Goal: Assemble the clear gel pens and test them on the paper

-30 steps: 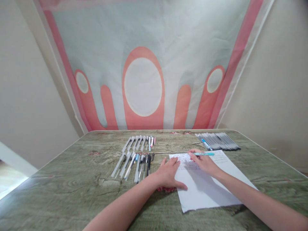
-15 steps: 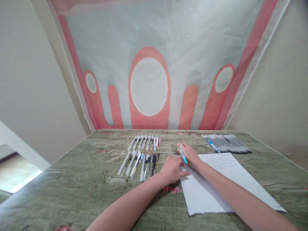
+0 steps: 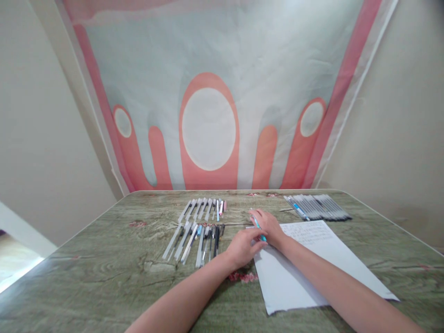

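A light-blue pen (image 3: 257,224) slants between my two hands above the upper left corner of a white sheet of paper (image 3: 294,273). My right hand (image 3: 271,227) is closed around its upper part, with the forearm lying across the sheet. At the pen's lower end, my left hand (image 3: 243,249) pinches with thumb and fingers. Small handwriting covers the top of the sheet; my hands hide part of it. Left of my left hand lies a row of pens and clear sleeves (image 3: 194,243).
Behind that row lies a second row of pens (image 3: 201,209), with pink and blue ones at its right end. Many grey refill-like sticks (image 3: 321,206) lie side by side at the back right, a blue pen (image 3: 301,211) among them. Everything rests on a wood-patterned table (image 3: 114,277).
My left thumb and fingers have closed in on the pen's lower end, where they were apart before. The right hand still holds the pen. The whole view has shifted slightly.
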Tool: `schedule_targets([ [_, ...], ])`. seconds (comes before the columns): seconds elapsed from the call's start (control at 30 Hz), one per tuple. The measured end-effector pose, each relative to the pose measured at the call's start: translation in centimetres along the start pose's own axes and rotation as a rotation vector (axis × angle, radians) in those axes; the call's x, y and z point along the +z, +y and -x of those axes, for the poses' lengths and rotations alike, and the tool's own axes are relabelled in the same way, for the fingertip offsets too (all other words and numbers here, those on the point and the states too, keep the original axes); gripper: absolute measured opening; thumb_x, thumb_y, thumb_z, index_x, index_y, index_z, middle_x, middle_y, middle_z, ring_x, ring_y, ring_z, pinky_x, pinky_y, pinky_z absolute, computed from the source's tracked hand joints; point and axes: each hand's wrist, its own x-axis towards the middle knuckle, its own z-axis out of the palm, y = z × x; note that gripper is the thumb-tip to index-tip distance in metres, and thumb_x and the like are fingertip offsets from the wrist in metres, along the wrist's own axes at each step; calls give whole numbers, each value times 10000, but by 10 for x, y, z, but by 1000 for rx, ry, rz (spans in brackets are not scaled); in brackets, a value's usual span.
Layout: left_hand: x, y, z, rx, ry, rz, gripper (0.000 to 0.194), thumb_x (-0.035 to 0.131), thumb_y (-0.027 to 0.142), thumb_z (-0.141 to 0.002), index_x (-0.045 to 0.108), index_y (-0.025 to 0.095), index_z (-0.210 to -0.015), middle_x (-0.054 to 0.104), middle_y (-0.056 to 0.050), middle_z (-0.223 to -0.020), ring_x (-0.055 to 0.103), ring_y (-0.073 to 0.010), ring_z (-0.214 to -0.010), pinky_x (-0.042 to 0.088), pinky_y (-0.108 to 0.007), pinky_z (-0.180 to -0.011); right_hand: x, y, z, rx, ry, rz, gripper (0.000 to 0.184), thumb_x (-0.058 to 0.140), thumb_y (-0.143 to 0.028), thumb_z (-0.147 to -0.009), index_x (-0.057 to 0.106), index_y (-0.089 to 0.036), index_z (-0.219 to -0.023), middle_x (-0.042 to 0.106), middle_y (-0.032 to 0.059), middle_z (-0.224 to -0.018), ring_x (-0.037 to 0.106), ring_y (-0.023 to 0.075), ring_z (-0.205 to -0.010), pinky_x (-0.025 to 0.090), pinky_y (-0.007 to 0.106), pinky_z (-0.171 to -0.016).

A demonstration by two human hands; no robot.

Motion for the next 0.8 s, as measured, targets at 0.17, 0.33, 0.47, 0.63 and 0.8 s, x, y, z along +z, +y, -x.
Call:
schedule_targets([
  [0.17,2,-1,1,23,25,-15,254,479,228,-790,578,196,-1022,622,-31,-995,550,-155,-920,393,-268,-868,1,2,0,15,43,5,247,379,-267,-864,520,-206,-1057,567,65,-929,549,166,-796,399,269,-710],
  [0.33,5,-4,3,37,13,-23,312,521,279,-773,548,205,-1075,605,-37,-1024,546,-159,-926,392,-272,-868,-2,2,1,43,50,-42,273,372,-243,-856,516,-207,-1085,571,68,-954,549,177,-797,408,290,-720],
  [0.47,6,-6,4,24,47,-32,349,538,301,-761,522,208,-1097,589,-45,-1039,532,-165,-945,387,-282,-871,-5,5,2,92,81,-249,393,372,-215,-831,404,-209,-1222,559,79,-1051,543,193,-897,414,308,-770],
  [0.63,6,-9,2,-31,99,-49,316,504,293,-783,518,207,-1087,593,-43,-1006,538,-164,-906,394,-293,-854,-6,10,-3,374,31,-786,321,357,-328,-832,437,-172,-1102,603,41,-824,571,138,-641,451,272,-597],
  [0.8,7,-11,2,-83,71,-123,310,482,302,-794,508,206,-1088,583,-48,-1010,531,-175,-913,395,-302,-839,-12,5,-8,415,-260,-1188,369,526,-444,-724,445,-172,-960,542,-44,-601,475,83,-454,370,201,-441],
])
